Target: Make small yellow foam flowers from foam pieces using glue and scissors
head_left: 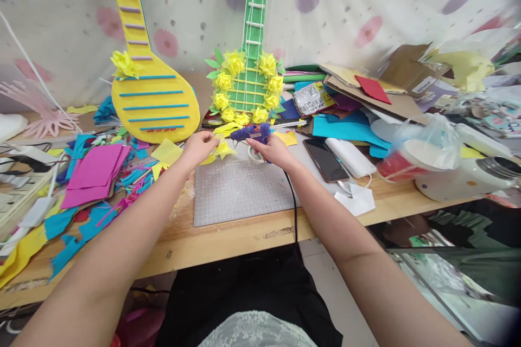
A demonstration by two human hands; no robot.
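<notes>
My right hand (273,148) is closed around a purple hot glue gun (251,133), its nozzle pointing left. Facing that nozzle, my left hand (199,147) pinches a yellow petal-like piece (224,129), partly hidden by the fingers. Below the nozzle a pointed yellow cutout (223,149) rests near the grey cutting mat (240,190). A roll of tape (255,155) is partly covered by my right hand. Just behind stands a green guitar-shaped craft (249,89) edged with yellow flowers and green leaves.
At left leans a yellow lute-shaped craft (154,103) behind magenta sheets (95,171) and blue scraps. A phone (325,160), white power bank (350,156) and lidded cup (419,157) stand right. The glue gun's black cord (293,200) hangs over the table edge.
</notes>
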